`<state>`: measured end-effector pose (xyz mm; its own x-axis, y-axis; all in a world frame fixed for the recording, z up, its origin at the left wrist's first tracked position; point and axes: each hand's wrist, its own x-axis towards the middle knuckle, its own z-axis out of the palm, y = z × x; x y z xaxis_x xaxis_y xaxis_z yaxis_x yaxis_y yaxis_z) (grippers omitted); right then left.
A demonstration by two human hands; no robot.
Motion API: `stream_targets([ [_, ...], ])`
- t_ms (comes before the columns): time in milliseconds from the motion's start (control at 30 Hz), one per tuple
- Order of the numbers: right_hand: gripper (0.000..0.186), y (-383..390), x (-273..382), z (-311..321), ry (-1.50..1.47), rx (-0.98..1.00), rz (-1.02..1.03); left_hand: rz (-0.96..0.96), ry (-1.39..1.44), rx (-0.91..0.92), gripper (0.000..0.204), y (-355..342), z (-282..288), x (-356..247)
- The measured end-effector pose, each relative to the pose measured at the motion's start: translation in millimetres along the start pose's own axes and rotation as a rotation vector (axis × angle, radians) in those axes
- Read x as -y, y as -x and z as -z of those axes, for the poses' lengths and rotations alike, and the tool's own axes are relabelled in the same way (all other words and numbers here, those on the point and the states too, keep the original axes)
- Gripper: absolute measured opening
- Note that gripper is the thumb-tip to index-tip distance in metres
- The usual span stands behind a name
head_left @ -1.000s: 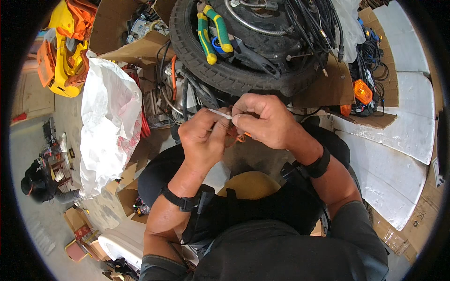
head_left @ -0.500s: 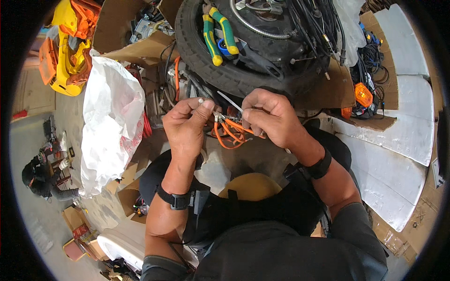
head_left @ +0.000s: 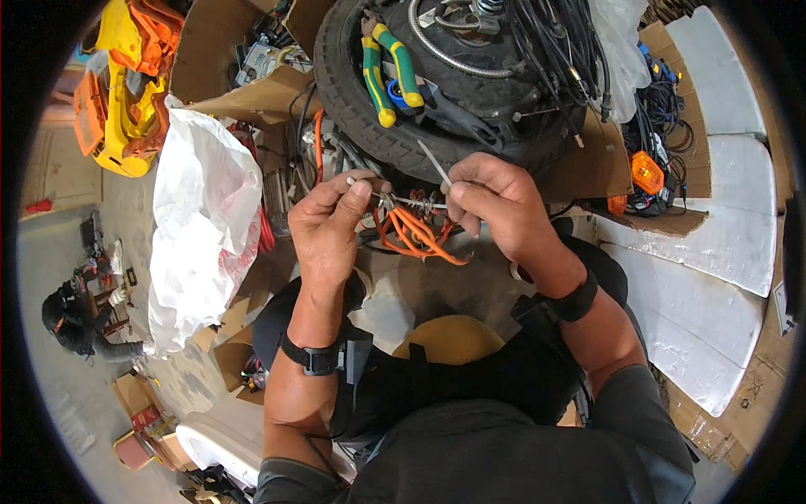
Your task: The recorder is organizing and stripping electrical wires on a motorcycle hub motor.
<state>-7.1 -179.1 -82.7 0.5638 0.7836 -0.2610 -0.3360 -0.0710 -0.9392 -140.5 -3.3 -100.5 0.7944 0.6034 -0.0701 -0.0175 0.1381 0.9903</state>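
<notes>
My left hand (head_left: 326, 220) is closed in a pinch, with a small white tip showing above its thumb. My right hand (head_left: 504, 206) pinches a white cable tie (head_left: 434, 161), whose free end points up and to the left. Another stretch of white strip spans the gap between both hands. A bundle of orange wires (head_left: 416, 233) with metal terminals hangs there, against the strip. How the strip passes around the bundle is partly hidden by my fingers.
Beyond my hands lies a black tyre (head_left: 369, 126) carrying green-yellow pliers (head_left: 401, 67), scissors with a dark handle (head_left: 466, 118) and black cables (head_left: 554, 50). A white plastic bag (head_left: 201, 227) stands left. A cardboard box (head_left: 672, 220) holds wiring and an orange lamp. Another person (head_left: 71, 323) works far left.
The tie's free end now leans more steeply to the left. The orange bundle hangs lower and tighter together, and a white strip shows stretched between my hands.
</notes>
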Motion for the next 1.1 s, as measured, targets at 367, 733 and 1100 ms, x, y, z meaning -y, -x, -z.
stream_targets([
  [367,0.014,6,13,10,-0.071,-0.017,-0.054,-0.311,-0.205,0.064,0.014,-3,11,-13],
  [733,0.010,13,18,7,-0.271,0.154,0.106,0.159,-0.240,0.251,0.010,3,-10,0],
  [1100,0.014,17,30,11,-0.133,0.131,-0.015,0.153,-0.166,0.262,0.012,1,-12,0],
])
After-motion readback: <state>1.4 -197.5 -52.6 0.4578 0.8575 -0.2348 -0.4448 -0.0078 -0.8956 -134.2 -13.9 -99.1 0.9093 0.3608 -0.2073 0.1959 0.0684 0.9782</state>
